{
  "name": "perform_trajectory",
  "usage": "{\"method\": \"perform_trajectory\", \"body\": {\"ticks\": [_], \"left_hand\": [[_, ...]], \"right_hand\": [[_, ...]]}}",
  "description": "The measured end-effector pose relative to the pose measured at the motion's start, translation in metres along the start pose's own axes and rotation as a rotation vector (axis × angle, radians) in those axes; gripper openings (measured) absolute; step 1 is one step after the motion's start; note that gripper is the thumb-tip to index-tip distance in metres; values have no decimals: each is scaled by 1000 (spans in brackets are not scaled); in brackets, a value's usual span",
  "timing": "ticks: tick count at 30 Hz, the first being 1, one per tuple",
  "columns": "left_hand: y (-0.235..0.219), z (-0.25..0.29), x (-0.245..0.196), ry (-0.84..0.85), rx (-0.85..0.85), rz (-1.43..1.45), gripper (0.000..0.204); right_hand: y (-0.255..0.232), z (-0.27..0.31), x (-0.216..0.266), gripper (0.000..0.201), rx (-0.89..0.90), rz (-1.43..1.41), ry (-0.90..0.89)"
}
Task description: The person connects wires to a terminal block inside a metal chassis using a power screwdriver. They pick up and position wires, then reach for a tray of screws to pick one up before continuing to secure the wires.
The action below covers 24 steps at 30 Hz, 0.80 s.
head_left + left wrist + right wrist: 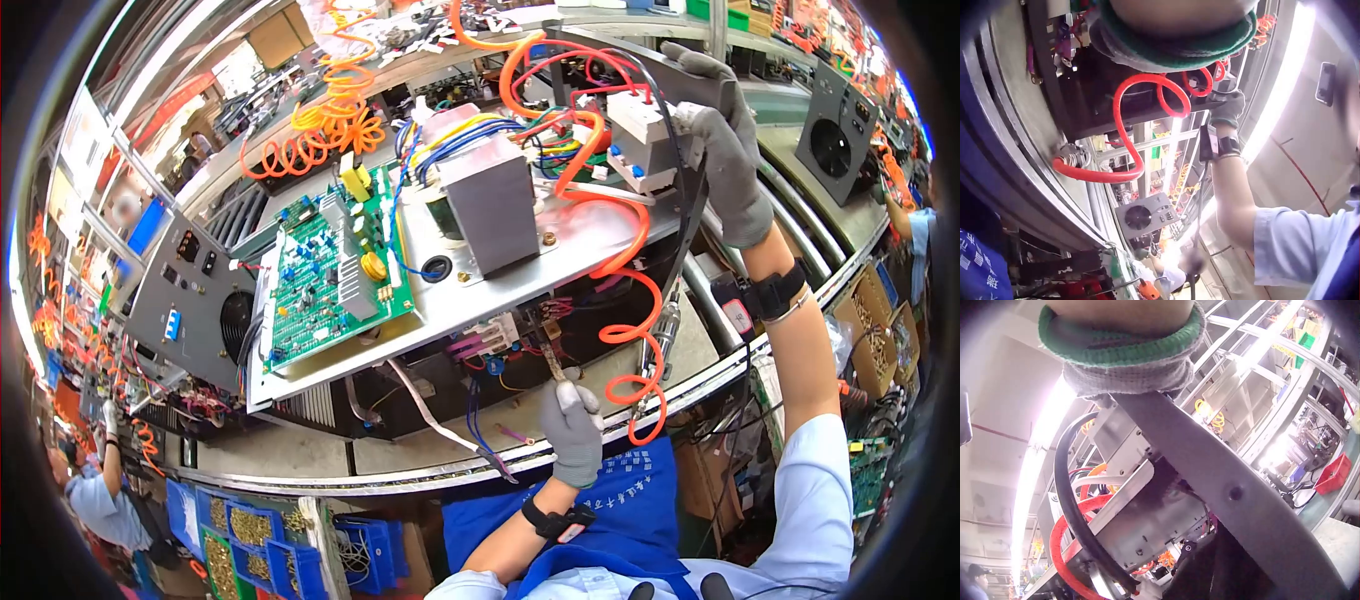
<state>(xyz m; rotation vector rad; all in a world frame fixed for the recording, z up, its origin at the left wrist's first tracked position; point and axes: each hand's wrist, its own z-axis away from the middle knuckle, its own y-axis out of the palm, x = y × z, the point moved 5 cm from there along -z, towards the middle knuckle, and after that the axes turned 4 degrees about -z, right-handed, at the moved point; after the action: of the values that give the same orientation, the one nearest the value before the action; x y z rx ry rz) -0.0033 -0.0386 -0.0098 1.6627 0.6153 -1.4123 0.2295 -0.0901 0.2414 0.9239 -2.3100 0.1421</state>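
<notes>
My gloved left hand (575,435) pinches the lower end of a thin brownish strip (551,360) that runs up into the dark opening of a tilted chassis. Gloved in grey, my right hand (730,160) grips the upper right edge of the dark panel (625,60), beside a light grey block (640,135). On the metal plate (440,300) stand a green circuit board (325,270) and a grey transformer block (492,205). The left wrist view shows the left glove's cuff (1172,53) and the right hand (1227,109). The right glove's cuff (1125,372) hides its fingers in the right wrist view.
An orange coiled hose (640,330) hangs before the chassis, near a metal air tool (663,335). Fan panels stand left (190,300) and right (838,135). Blue bins (250,525) of small parts sit below the bench at left. Another person (110,490) is at far left.
</notes>
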Motion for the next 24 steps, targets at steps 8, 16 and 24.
{"method": "perform_trajectory", "body": {"ticks": [8, 16, 24], "left_hand": [[-63, -34, 24, 312, 26, -556, 31], [-75, -38, -1, 439, 107, -745, 31], [-28, -14, -30, -333, 302, 91, 28]], "right_hand": [[-4, -2, -9, 38, -52, -17, -3], [-5, -2, -11, 44, -51, 1, -12], [-4, -2, -5, 47, -75, 42, -39]]}}
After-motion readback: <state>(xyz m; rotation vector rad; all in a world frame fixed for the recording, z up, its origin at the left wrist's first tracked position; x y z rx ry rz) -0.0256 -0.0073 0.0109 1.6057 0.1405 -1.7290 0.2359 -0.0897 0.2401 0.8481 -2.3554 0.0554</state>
